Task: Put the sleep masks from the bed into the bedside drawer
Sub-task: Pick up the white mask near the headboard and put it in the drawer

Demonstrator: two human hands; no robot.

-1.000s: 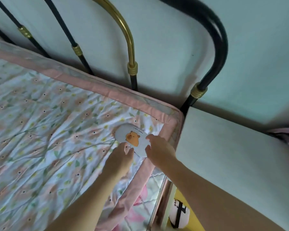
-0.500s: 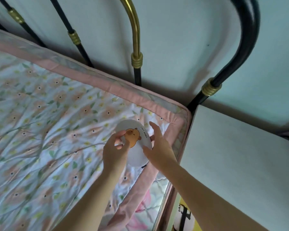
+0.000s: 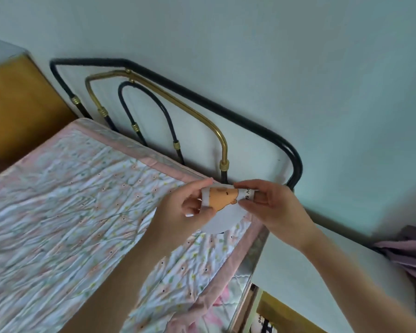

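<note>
Left hand (image 3: 178, 207) and right hand (image 3: 271, 207) pinch opposite ends of the folded sleep mask (image 3: 223, 200), held above the bed (image 3: 82, 212). Below the grip, the open bedside drawer (image 3: 269, 316) contains another mask (image 3: 265, 326).

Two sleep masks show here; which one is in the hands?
The white mask with the orange animal print, pinched by both hands above the bed corner. The black-striped one lies in the open drawer.

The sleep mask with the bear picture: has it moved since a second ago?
Yes. The sleep mask has come up off the quilt, and both hands, left and right, now pinch it in the air.
</note>
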